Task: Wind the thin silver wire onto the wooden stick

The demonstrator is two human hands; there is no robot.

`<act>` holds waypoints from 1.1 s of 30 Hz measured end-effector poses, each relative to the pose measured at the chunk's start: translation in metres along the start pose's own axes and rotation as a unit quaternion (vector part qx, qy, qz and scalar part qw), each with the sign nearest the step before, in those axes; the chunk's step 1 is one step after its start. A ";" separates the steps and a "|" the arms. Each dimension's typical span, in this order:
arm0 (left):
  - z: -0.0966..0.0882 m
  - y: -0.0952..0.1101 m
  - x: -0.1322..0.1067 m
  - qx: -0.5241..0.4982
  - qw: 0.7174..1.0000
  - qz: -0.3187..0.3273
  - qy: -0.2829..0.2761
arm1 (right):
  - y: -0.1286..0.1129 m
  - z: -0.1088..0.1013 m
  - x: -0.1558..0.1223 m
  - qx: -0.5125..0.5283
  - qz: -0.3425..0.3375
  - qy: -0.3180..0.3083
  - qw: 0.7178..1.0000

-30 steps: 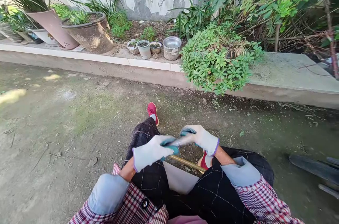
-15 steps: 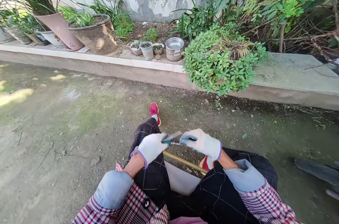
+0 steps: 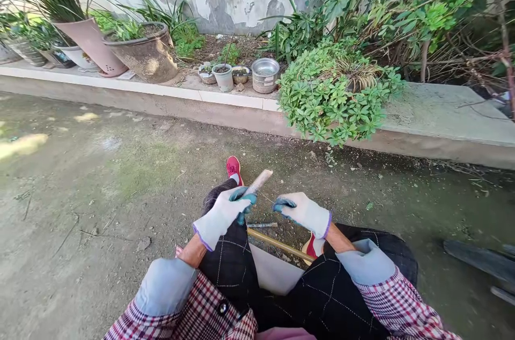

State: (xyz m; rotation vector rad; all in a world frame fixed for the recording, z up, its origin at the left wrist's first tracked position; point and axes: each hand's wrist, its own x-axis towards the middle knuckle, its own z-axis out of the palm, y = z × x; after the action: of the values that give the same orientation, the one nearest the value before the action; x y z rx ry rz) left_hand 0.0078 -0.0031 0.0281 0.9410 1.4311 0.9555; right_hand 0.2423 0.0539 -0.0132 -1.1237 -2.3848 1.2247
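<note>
I sit with both hands in white gloves with teal fingertips. My left hand (image 3: 220, 215) is closed round a pale flat strip (image 3: 257, 182) that points up and away toward my red shoe (image 3: 233, 167). My right hand (image 3: 303, 212) is a little to the right, its fingers curled in a pinch; a hair-thin strand seems to run from it to the strip. A short grey piece (image 3: 262, 225) shows between my knees, just above a yellow-brown pole (image 3: 279, 246) that lies across my lap.
Bare dirt ground lies in front and to the left. A concrete ledge (image 3: 225, 97) carries large pots (image 3: 141, 53), small pots and a metal bowl (image 3: 265, 74). A leafy bush (image 3: 333, 93) hangs over the ledge. A dark object (image 3: 478, 257) lies at the right.
My hands were together on a grey strip; now they are apart. My left hand has tipped the pale strip up and forward, and a short grey piece shows below between my knees.
</note>
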 end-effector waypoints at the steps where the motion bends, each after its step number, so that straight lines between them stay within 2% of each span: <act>1: 0.000 -0.003 0.004 -0.021 0.999 -0.003 0.027 | -0.002 0.001 -0.001 -0.008 -0.007 -0.006 1.000; 3: -0.002 -0.009 0.010 -0.034 0.997 -0.014 0.061 | -0.006 0.002 -0.003 -0.018 -0.017 -0.015 1.000; 5: -0.004 -0.014 0.014 0.004 0.996 -0.002 0.089 | -0.010 0.002 -0.005 -0.017 -0.027 -0.028 0.999; 7: -0.006 -0.016 0.014 0.133 0.985 0.036 0.101 | -0.013 0.001 -0.007 -0.014 -0.036 -0.047 0.998; 8: -0.006 -0.016 0.013 0.230 0.967 0.050 0.092 | -0.014 0.001 -0.008 -0.016 -0.039 -0.057 0.997; 10: -0.001 -0.017 0.008 0.425 0.904 0.045 0.028 | -0.015 0.000 -0.009 -0.027 -0.037 -0.071 0.996; 11: 0.004 -0.017 0.004 0.486 0.873 0.028 -0.018 | -0.014 0.000 -0.009 -0.036 -0.031 -0.070 0.996; 12: 0.009 -0.018 0.001 0.499 0.863 0.018 -0.072 | -0.012 -0.001 -0.010 -0.046 -0.022 -0.063 0.997; 13: 0.015 -0.018 -0.003 0.485 0.866 0.019 -0.117 | -0.009 -0.001 -0.009 -0.056 -0.010 -0.053 0.997; 15: 0.023 -0.018 -0.010 0.451 0.877 0.029 -0.162 | -0.001 -0.002 -0.007 -0.065 0.013 -0.029 0.997; 17: 0.024 -0.015 -0.016 0.413 0.892 0.040 -0.178 | 0.007 -0.005 -0.004 -0.038 0.031 -0.002 0.999; 20: 0.015 -0.005 -0.017 0.356 0.915 0.051 -0.183 | 0.013 -0.008 0.001 0.044 0.033 0.025 0.998; 22: 0.007 0.001 -0.015 0.302 0.938 0.048 -0.162 | 0.012 -0.008 0.003 0.083 0.038 0.031 0.995; 25: -0.001 0.004 -0.007 0.127 0.988 0.011 -0.085 | 0.006 -0.004 0.004 0.085 0.040 0.025 0.995; 28: -0.004 0.000 0.003 -0.028 0.999 -0.021 -0.003 | 0.001 0.004 0.003 0.037 0.016 0.009 0.999; 31: -0.007 -0.007 0.012 -0.050 0.997 -0.015 0.063 | -0.003 0.010 0.000 -0.016 0.005 -0.008 1.000; 33: -0.010 -0.011 0.014 0.050 0.995 0.019 0.087 | -0.006 0.012 -0.002 -0.037 -0.001 -0.036 0.999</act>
State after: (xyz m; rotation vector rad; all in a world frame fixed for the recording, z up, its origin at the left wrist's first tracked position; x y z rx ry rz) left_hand -0.0034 0.0058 0.0135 0.9802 1.6262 1.0217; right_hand 0.2343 0.0429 -0.0162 -1.1155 -2.5043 1.2047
